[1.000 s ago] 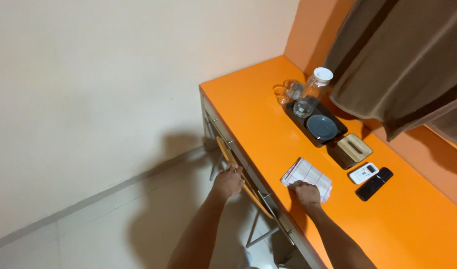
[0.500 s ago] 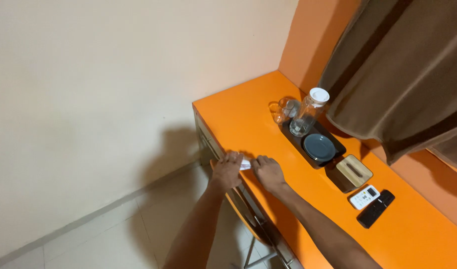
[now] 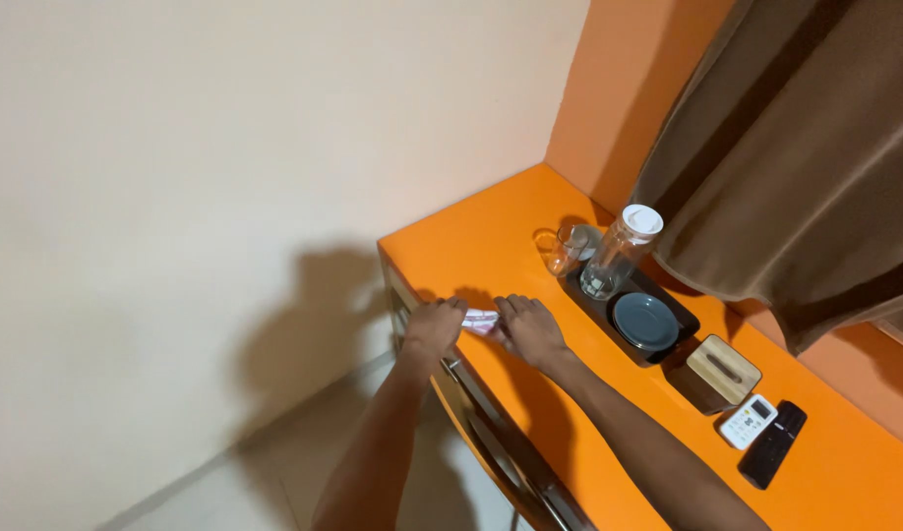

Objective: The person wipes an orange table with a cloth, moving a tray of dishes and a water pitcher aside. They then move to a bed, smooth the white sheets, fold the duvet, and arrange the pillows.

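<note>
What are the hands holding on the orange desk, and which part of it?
A small white cloth, folded or bunched. Left hand and right hand press on its two ends near the desk edge; the exact grip cannot be told.

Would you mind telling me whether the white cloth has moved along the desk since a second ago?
Yes. The white cloth has slid along the orange desk edge, from level with the remotes to just past the black tray, bunched between both hands.

Cloth [image 3: 480, 320] mostly hidden between hands.
</note>
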